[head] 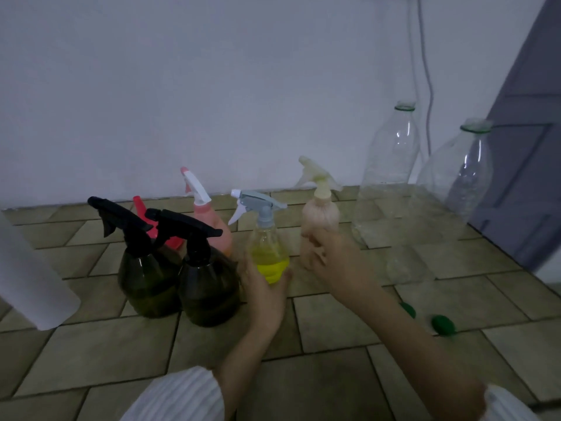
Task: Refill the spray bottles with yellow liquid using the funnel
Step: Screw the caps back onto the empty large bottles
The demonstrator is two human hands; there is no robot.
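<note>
Nearest are two white sleeves (182, 393), the forearms reaching out from them over the tiled surface (334, 378). The left hand (264, 294) has its fingers curled round the base of a clear bottle (268, 253) with a grey trigger head; yellow liquid (271, 265) fills its lower part, and it stands upright. The right hand (331, 256) has its fingers wrapped about the lower body of a peach bottle (320, 220) with a pale trigger, just right of the clear one; this part is blurred, so how tight the hold is I cannot tell. Right of the right forearm lie two green caps (443, 325) on the tiles. Left of the left hand, touching each other, stand two dark bottles (182, 278) with black triggers. Behind those is a red funnel (145, 215), partly hidden, and beside it a pink bottle (214, 229) with a white trigger. At the far left edge is something white (33, 284), cut off by the frame. Farther off, beyond the right hand, two big clear bottles (391, 165) stand uncapped near the white wall (212, 86), with a grey door (531, 147) at right
</note>
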